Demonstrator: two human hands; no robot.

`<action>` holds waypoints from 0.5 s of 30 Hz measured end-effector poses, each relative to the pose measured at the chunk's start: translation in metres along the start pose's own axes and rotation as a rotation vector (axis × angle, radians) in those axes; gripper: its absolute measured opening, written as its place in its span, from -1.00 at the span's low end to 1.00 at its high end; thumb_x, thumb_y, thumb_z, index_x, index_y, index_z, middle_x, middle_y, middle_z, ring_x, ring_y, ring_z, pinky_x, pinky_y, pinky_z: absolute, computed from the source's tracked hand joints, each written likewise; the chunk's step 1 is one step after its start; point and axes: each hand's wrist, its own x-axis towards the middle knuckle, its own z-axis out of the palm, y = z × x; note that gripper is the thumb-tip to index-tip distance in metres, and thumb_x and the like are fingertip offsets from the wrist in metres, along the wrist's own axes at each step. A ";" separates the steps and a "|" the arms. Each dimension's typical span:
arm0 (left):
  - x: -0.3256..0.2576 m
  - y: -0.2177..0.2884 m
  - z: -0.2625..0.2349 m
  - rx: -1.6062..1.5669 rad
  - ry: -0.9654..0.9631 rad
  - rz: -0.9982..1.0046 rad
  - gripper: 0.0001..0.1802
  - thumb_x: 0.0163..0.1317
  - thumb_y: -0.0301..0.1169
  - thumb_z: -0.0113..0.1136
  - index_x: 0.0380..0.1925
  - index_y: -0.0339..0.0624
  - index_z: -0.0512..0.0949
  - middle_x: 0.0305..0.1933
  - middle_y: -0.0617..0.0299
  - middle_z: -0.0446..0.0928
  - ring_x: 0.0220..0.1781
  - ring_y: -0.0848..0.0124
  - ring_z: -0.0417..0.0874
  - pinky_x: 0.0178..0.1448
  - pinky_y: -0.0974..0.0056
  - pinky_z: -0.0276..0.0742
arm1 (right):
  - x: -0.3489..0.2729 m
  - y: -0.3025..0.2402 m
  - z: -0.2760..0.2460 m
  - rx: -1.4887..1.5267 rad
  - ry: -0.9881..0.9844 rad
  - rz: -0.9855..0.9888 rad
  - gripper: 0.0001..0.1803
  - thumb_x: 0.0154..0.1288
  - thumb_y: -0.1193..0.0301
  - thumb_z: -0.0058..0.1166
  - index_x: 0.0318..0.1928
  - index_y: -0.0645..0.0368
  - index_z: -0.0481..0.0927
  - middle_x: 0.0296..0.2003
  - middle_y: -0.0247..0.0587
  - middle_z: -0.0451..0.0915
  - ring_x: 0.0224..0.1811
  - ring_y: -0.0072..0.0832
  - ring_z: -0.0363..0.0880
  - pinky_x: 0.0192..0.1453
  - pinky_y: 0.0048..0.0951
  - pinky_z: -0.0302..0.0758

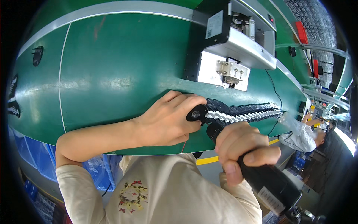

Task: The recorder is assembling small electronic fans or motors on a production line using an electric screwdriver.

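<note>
A black power screwdriver (270, 183) lies in my right hand (244, 149), its fingers wrapped around the body. The driver's nose points up and left, close to a small black part with a rounded end (197, 113). Around that part my left hand (166, 117) is closed, palm down on the green bench; its fingers hide most of the piece. From there a long row of similar black pieces with white edges (246, 112) runs off to the right along the bench. Whether the driver's tip touches the part cannot be made out.
A black and silver bench machine (238, 44) stands beyond my hands, with a cable (275, 87) near it. Small black parts (37, 56) lie at the far left of the green bench (112, 67). Another person (300, 138) sits farther along at the right.
</note>
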 end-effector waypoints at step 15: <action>0.000 0.006 0.005 0.036 -0.011 -0.036 -0.65 -0.17 -0.52 0.41 -0.26 -0.10 0.74 0.25 -0.02 0.45 0.20 0.03 0.54 0.16 0.02 0.48 | -0.005 -0.046 -0.054 0.067 0.287 -0.139 -0.38 0.21 0.52 0.05 0.31 0.17 0.25 -0.51 -0.39 0.32 -0.60 -0.59 0.34 -0.37 -0.42 0.38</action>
